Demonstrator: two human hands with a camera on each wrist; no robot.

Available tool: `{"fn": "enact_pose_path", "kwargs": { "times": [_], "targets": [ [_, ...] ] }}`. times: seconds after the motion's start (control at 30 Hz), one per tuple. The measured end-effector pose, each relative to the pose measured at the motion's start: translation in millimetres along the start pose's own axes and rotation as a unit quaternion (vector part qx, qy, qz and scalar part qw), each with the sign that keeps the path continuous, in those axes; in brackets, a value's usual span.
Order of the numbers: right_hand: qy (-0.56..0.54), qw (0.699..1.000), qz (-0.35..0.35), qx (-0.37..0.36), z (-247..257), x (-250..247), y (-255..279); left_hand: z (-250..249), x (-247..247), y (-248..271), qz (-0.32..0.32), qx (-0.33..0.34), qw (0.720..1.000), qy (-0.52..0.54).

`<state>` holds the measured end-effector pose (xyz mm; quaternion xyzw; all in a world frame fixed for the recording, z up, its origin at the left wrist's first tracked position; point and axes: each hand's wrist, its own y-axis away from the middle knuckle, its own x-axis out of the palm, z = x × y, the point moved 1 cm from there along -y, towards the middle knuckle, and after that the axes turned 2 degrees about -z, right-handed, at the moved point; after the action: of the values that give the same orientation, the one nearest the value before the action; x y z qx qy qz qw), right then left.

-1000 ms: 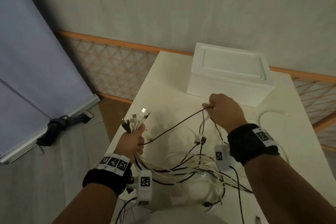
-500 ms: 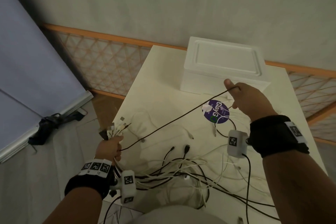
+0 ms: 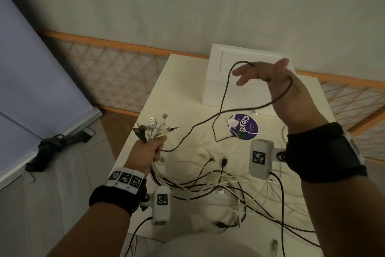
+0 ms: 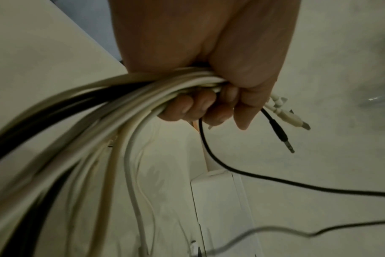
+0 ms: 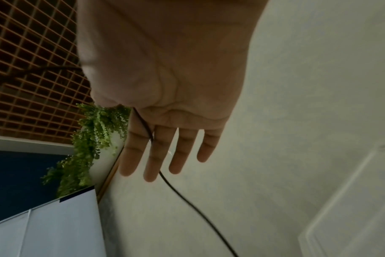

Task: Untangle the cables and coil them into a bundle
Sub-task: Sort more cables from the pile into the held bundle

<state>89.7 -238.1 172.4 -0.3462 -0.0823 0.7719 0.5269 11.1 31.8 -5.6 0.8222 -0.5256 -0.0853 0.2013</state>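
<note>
Untangling stage: left hand [image 3: 149,150] clenches the plug ends [image 3: 155,129]; right hand [image 3: 277,88] (fingers straight) hooks a black cable [image 3: 224,98], upper right. Next: draw it free.

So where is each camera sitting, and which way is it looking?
Head: worn on the head, looking down at the white table; both forearms show, the left hand and the right hand.
Left wrist: on the left wrist, looking along the left hand gripping the cable bunch.
Right wrist: on the right wrist, looking along the right hand's open palm toward the wall.
Shared: the thin black cable looped over the right hand shows in head and right wrist views.
</note>
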Motion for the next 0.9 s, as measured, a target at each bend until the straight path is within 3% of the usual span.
{"fn": "enact_pose_path", "kwargs": {
  "times": [0.17,0.27,0.33,0.5,0.63,0.77,0.8,0.9],
  "targets": [
    [-0.040,0.998,-0.040,-0.036,12,8,1,-4,12,1,0.014,0.024,1.000,0.009],
    [0.045,0.988,-0.107,-0.101,28,-1,6,-2,11,-1,0.009,0.006,0.999,0.034],
    [0.087,0.975,-0.176,-0.102,40,-7,9,2,9,-2,-0.004,-0.018,0.998,0.055],
    [0.162,0.913,-0.373,-0.043,41,-25,17,10,3,-4,-0.054,-0.040,0.997,0.035],
    [0.179,0.865,-0.467,-0.048,26,-46,31,12,3,-5,-0.024,-0.038,0.991,0.129],
    [0.062,0.879,-0.466,0.080,21,-73,36,14,6,0,-0.012,-0.062,0.975,0.213],
    [0.101,0.878,-0.456,0.109,18,-75,39,14,5,0,-0.014,-0.066,0.975,0.210],
    [0.389,0.844,-0.348,0.125,12,-76,52,16,1,1,-0.030,-0.067,0.979,0.188]
  ]
}}
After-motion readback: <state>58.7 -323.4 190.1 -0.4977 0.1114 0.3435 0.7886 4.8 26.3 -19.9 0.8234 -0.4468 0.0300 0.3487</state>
